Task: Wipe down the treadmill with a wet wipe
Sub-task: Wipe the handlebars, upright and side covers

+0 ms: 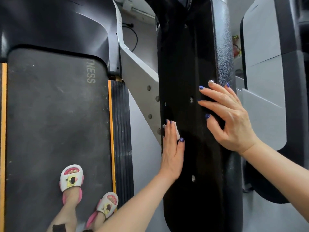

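Note:
The treadmill's glossy black handrail arm [189,67] runs up the middle of the view. My left hand [172,148] lies flat on its left side with straight fingers, pressing a small white wet wipe [176,130] against the black surface; only an edge of the wipe shows under the fingers. My right hand [229,118] rests higher on the arm's right side, fingers spread and mostly straight, reaching toward the textured grey grip [224,52]. The dark running belt [55,114] lies at the left.
I stand on the belt in white and pink sandals [71,180]. An orange-edged ribbed side rail [120,131] borders the belt. A grey upright strut [142,81] with bolts slants behind the arm. Another grey and black machine [267,81] stands close at the right.

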`<action>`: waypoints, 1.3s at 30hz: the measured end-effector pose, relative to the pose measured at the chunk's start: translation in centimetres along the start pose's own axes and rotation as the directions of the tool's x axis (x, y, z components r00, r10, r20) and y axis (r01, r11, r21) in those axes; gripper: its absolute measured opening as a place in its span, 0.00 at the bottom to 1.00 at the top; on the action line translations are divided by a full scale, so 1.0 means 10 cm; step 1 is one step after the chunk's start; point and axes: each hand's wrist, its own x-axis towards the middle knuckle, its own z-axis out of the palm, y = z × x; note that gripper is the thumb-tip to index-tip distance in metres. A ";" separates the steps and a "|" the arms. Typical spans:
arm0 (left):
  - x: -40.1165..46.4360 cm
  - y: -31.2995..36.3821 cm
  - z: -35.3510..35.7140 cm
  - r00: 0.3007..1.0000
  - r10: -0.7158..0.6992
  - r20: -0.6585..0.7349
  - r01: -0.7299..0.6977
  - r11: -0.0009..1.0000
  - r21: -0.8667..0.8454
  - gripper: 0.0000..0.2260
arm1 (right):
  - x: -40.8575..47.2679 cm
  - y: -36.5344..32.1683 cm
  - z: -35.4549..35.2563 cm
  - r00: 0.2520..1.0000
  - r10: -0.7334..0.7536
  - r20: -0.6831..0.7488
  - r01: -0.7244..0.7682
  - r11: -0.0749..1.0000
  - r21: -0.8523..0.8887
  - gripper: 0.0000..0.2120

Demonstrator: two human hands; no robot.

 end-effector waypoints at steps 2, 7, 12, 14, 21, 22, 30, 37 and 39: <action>0.27 0.15 -0.07 0.999 0.039 -0.032 -0.039 0.999 0.002 0.25 | 0.00 0.00 0.00 1.000 -0.003 -0.002 0.003 1.000 0.000 0.17; 0.64 0.41 -0.11 0.982 0.144 -0.121 -0.145 0.989 0.000 0.28 | 0.00 0.01 0.01 1.000 -0.006 -0.002 0.006 1.000 0.009 0.17; -0.04 0.12 0.02 0.991 0.129 0.024 -0.131 0.988 0.084 0.27 | 0.00 0.01 0.00 1.000 -0.001 0.002 0.001 1.000 0.008 0.17; 0.01 0.11 -0.02 0.992 0.115 0.044 -0.119 0.987 0.107 0.26 | 0.01 0.01 0.00 1.000 -0.002 0.007 0.002 1.000 0.010 0.17; 0.65 0.50 -0.16 0.977 0.200 -0.068 -0.192 0.975 0.108 0.26 | 0.01 0.01 0.00 1.000 0.005 0.010 -0.005 1.000 -0.003 0.17; 0.56 0.49 -0.12 0.976 0.207 -0.064 -0.200 0.974 0.105 0.26 | 0.01 0.01 0.00 1.000 0.010 0.008 -0.010 1.000 0.001 0.17; -0.08 0.22 0.04 0.980 0.191 0.052 -0.198 0.964 0.177 0.26 | 0.01 -0.04 -0.01 0.994 0.107 -0.031 -0.105 0.993 0.055 0.24; 0.31 0.56 0.04 0.958 0.280 -0.057 -0.269 0.952 0.143 0.26 | 0.00 -0.05 0.00 0.992 0.115 -0.044 -0.113 0.992 0.048 0.23; 0.06 0.44 0.10 0.952 0.303 -0.034 -0.292 0.938 0.185 0.26 | 0.00 -0.04 0.00 0.994 0.102 -0.049 -0.100 0.994 0.051 0.23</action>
